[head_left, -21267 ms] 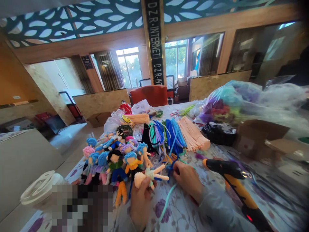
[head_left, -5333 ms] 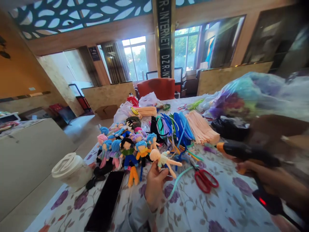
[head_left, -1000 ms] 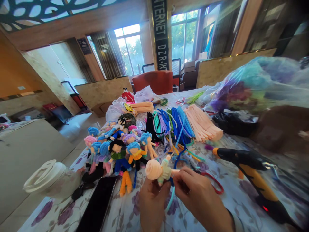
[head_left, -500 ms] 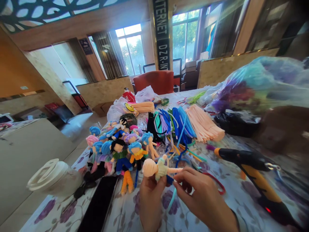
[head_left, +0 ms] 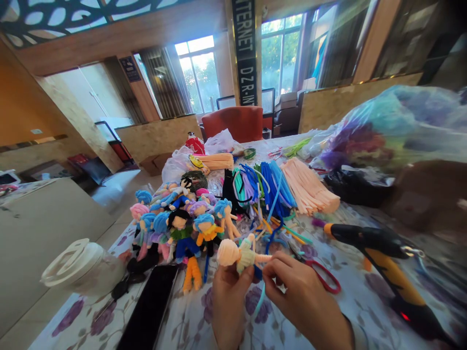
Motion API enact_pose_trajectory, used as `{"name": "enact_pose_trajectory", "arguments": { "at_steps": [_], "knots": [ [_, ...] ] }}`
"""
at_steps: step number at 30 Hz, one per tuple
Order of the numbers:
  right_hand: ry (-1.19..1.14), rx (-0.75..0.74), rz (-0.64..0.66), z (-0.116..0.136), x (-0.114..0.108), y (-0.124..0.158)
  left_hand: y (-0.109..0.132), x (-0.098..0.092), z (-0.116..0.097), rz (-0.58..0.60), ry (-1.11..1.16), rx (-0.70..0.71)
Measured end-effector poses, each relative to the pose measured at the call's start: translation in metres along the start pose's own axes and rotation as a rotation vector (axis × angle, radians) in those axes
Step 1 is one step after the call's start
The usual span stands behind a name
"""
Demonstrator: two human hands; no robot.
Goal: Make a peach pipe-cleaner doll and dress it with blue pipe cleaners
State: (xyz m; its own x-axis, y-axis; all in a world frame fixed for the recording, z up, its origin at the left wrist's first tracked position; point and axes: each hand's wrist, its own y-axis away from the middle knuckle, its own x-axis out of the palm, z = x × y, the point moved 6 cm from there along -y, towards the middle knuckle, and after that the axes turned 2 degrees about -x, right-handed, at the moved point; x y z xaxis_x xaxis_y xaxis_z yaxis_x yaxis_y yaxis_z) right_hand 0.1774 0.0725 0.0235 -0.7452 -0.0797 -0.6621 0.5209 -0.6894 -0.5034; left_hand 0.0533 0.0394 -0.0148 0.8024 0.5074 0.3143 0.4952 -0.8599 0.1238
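A small pipe-cleaner doll [head_left: 247, 258], with a round peach head, a pale green top and peach limbs, lies sideways above the table. My left hand [head_left: 229, 301] grips its body from below, thumb across the top. At the leg end, my right hand [head_left: 301, 291] is closed in a pinch; its fingertips meet the doll's leg beside a dark blue pipe cleaner [head_left: 258, 272] wrapped near the hip. What exactly sits between those fingertips is partly hidden. Scissors with red handles [head_left: 330, 281] lie just behind the right hand. A light turquoise pipe cleaner [head_left: 260, 299] is on the cloth between both hands.
Finished dolls [head_left: 178, 221] are heaped left of centre, behind a black phone [head_left: 148, 308]. Bundles of blue [head_left: 272, 187] and peach pipe cleaners [head_left: 308, 187] lie farther back. A black and orange glue gun [head_left: 390, 272] rests at right, a lidded white container [head_left: 83, 267] at left.
The doll and both hands have shifted slightly right. The right hand has turned and lowered a little, and more of the red scissors shows behind it.
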Motion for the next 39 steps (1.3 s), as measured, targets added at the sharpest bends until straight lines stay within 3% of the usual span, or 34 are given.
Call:
{"name": "enact_pose_trajectory", "arguments": {
  "at_steps": [6,10,19,25,33,39],
  "knots": [
    [-0.047,0.011,0.033,-0.001,-0.001,0.000,-0.003,-0.006,0.004,-0.039,0.004,-0.005],
    [-0.105,-0.079,-0.012,0.003,-0.007,0.002,-0.004,-0.011,0.002,-0.082,-0.029,0.000],
    [-0.041,-0.217,0.035,0.012,-0.001,0.004,-0.005,-0.006,-0.002,-0.036,0.034,-0.041],
    [-0.058,-0.193,0.012,0.009,-0.003,0.004,-0.009,-0.011,0.008,-0.046,0.077,-0.066],
    [-0.033,-0.264,0.005,0.016,-0.003,0.005,-0.004,-0.006,-0.008,-0.072,0.024,-0.014],
    [-0.021,-0.174,-0.093,0.008,-0.015,-0.002,-0.010,-0.009,0.008,-0.001,0.104,-0.071]
  ]
}}
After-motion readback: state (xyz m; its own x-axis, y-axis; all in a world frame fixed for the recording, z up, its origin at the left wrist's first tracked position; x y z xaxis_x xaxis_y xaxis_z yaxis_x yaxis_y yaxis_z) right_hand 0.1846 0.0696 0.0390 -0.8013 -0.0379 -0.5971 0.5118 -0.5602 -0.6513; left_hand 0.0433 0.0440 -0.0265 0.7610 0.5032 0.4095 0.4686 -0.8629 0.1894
